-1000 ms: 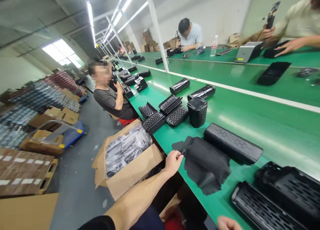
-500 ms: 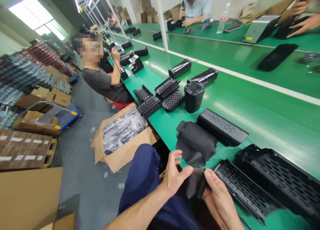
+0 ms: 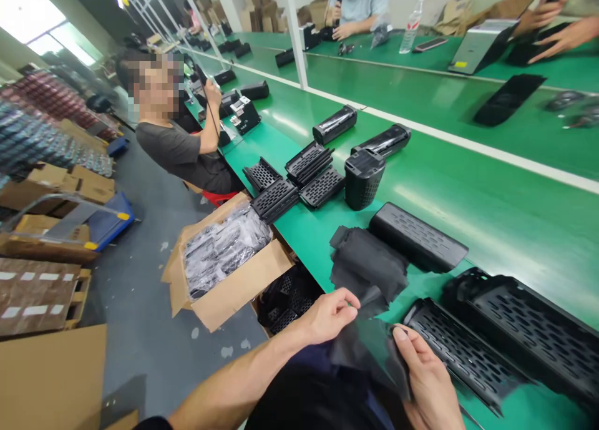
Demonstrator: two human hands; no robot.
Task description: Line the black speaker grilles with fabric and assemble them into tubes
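A thin, see-through black mesh sheet [image 3: 374, 346] is spread between my hands at the table's front edge, with green showing through it. My left hand [image 3: 331, 314] is closed, its thumb and forefinger pinching at the sheet's upper left corner. On the other side, my right hand [image 3: 423, 371] grips the sheet's right edge between thumb and fingers. Just beyond lies a stack of black mesh sheets [image 3: 367, 264], one corner curled up near my left fingertips. A slotted black half-shell [image 3: 461, 349] rests right of my right hand, against a larger slotted shell [image 3: 528, 336].
A closed black casing [image 3: 416, 236] lies behind the stack; an upright one [image 3: 364, 180] and several slotted shells [image 3: 299, 180] stand farther off. An open carton [image 3: 243, 293] of wrapped parts sits left of the table. A co-worker [image 3: 173, 136] sits beyond it, others across the table.
My left hand has gone from spread fingers to a pinch. The sheet, bunched before, is now stretched wider between both hands. The view has shifted slightly.
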